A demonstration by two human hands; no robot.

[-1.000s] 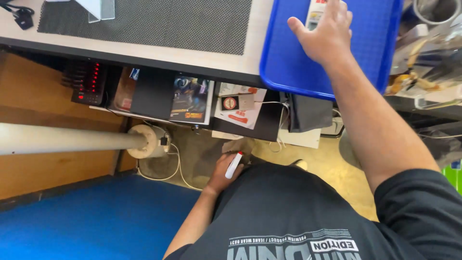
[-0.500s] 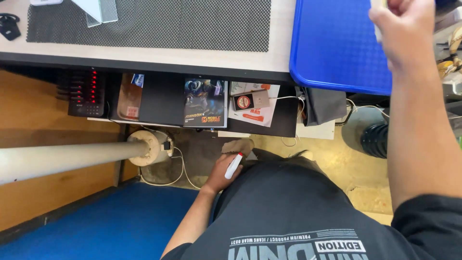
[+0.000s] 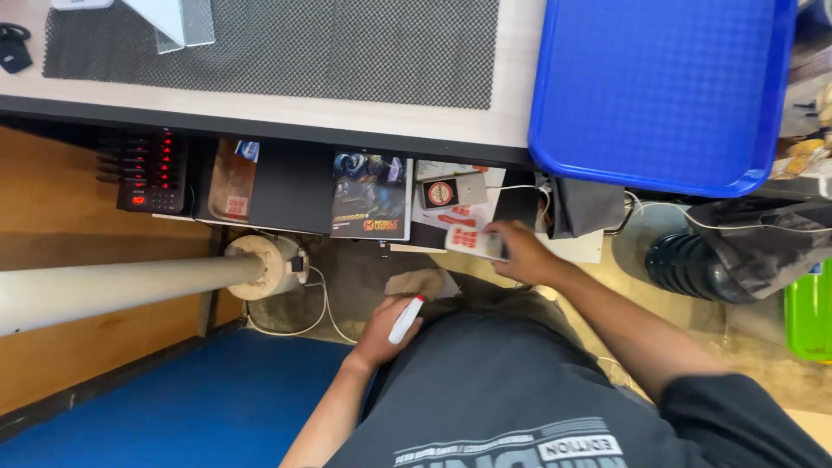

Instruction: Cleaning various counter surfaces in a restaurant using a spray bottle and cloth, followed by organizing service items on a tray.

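My left hand (image 3: 381,331) rests low by my lap and grips a small white tube with a red cap (image 3: 406,319). My right hand (image 3: 520,251) is below the table edge and holds a small white packet with red print (image 3: 472,241), close to the shelf under the table. The blue plastic tray (image 3: 659,87) lies on the tabletop at the upper right, with nothing on the part I can see.
A grey checked mat (image 3: 347,43) covers the tabletop. The shelf below holds a black device with red lights (image 3: 147,173), a colourful booklet (image 3: 371,195) and cards. A pale pole (image 3: 113,286) crosses the left. A black bin (image 3: 693,264) and a green container (image 3: 810,312) stand on the right.
My right hand has come down from the blue tray to below the table edge, bringing the small white packet. My left hand has stayed by my lap with the tube.
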